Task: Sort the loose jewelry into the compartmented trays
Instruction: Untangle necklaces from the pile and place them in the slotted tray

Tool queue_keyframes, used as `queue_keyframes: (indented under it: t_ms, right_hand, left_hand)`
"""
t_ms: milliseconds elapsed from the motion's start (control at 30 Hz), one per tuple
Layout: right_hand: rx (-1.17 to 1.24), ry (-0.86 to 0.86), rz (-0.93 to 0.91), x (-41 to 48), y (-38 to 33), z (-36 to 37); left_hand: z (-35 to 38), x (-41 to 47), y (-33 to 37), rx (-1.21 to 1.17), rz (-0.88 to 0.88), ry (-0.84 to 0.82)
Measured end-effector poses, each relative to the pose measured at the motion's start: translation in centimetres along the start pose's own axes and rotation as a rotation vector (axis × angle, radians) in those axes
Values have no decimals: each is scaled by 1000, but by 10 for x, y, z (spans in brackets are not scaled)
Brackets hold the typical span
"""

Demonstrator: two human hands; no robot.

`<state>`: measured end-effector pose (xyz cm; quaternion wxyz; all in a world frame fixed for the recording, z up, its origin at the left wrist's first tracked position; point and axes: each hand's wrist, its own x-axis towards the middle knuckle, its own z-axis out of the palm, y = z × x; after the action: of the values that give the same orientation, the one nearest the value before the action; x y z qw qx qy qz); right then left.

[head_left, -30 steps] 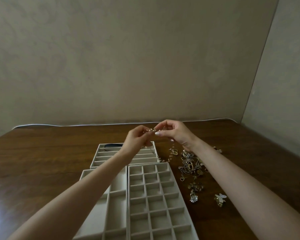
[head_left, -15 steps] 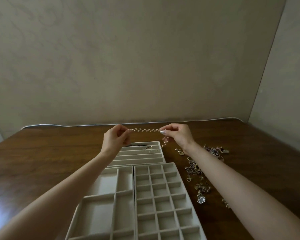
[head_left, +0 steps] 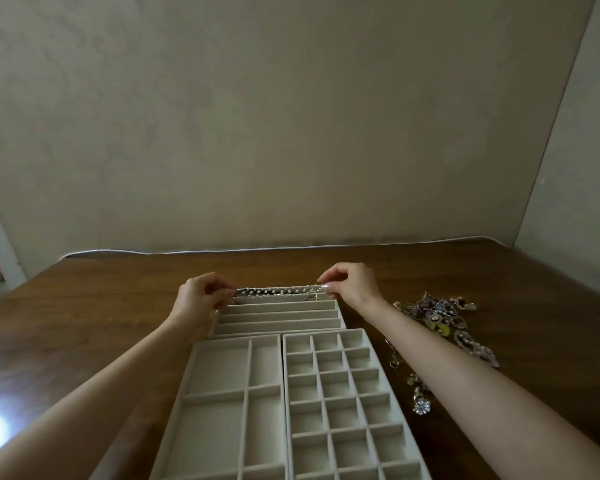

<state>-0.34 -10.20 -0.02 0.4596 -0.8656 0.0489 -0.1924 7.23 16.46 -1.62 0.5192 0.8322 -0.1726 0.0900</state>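
Over far tray (head_left: pixel 278 316), bracelet (head_left: pixel 278 291) between pinching fingers (head_left: pixel 331 278)

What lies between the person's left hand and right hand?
The head view shows a beaded chain stretched straight from the left hand to the right hand, pinched at both ends, over the long-slotted tray's far end.

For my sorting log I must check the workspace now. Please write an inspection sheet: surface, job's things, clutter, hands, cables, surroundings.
Surface: dark wooden table, bright glare at near left.
Job's things: beaded chain stretched above the far end of the slotted tray; large-compartment tray and grid tray side by side nearer; loose jewelry pile on the table, right of the trays.
Clutter: nothing seen.
Hands: left hand pinches the chain's left end; right hand pinches its right end.
Cables: white cable along the table's far edge.
Surroundings: beige wall behind.
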Motion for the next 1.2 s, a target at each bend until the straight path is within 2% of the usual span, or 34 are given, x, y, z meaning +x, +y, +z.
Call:
queue_keyframes:
  t_ms: [133, 300, 500, 767, 967, 1100, 1200]
  right_hand:
    - [-94, -16, -21, -2, 8, 6]
    - [-178, -34, -51, -4, 13, 5]
    - [-201, -36, -62, -6, 17, -6]
    - [-171, 26, -13, -17, 32, -40]
    - [-190, 70, 17, -23, 44, -67]
    - [-283, 79, 81, -22, 55, -78]
    - [-472, 108, 185, -24, 60, -84]
  left_hand:
    - [0, -2, -7, 286, 131, -40]
    - [-1, -2, -12, 464, 236, -35]
    - [3, -3, -10, 422, 249, -4]
    - [38, -9, 16, 352, 360, -82]
    - [74, -14, 41, 300, 380, -151]
    - [98, -19, 61, 216, 323, -221]
    - [117, -23, 77, 172, 312, -267]
